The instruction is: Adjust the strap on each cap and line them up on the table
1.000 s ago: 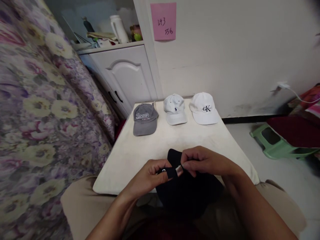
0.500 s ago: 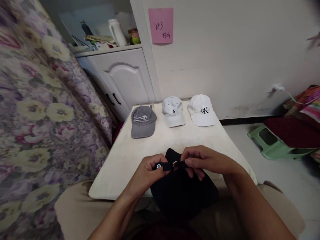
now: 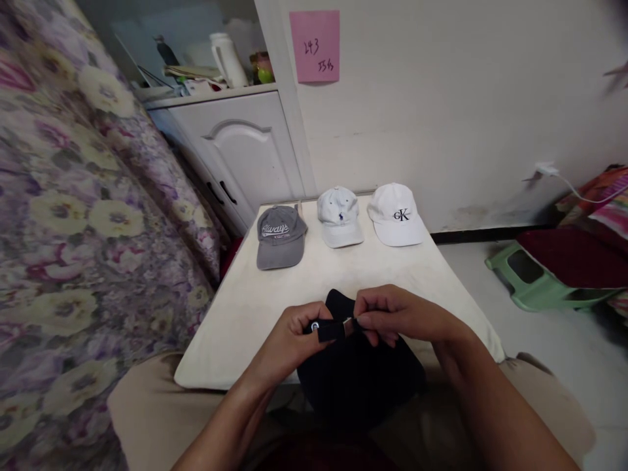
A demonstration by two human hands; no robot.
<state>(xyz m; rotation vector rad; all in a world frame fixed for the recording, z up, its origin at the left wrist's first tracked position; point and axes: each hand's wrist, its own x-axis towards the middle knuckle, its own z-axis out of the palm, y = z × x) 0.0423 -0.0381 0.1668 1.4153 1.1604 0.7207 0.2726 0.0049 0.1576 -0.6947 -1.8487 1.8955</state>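
Observation:
A dark baseball cap (image 3: 360, 379) is held between my hands at the near edge of the table, its back strap turned up. My left hand (image 3: 289, 337) pinches the strap's left part, beside a metal eyelet. My right hand (image 3: 400, 314) pinches the strap just right of the metal buckle (image 3: 348, 326); some of its fingers curl behind the band. Along the far side of the table sit a grey cap (image 3: 280, 239) with white lettering, a pale blue cap (image 3: 339, 218) with a small dark emblem, and a white cap (image 3: 396, 216) with dark letters.
The caps stand on a cream-covered table (image 3: 235, 327). A floral curtain (image 3: 98, 261) hangs on the left, near a white cabinet (image 3: 243, 147). A pink note (image 3: 315, 46) is stuck up high. At the right is a green stool (image 3: 520, 278) with a dark red top.
The buckle has shifted slightly right, closer to my right fingertips. My right hand has moved a little left along the strap. The three caps on the table stay put.

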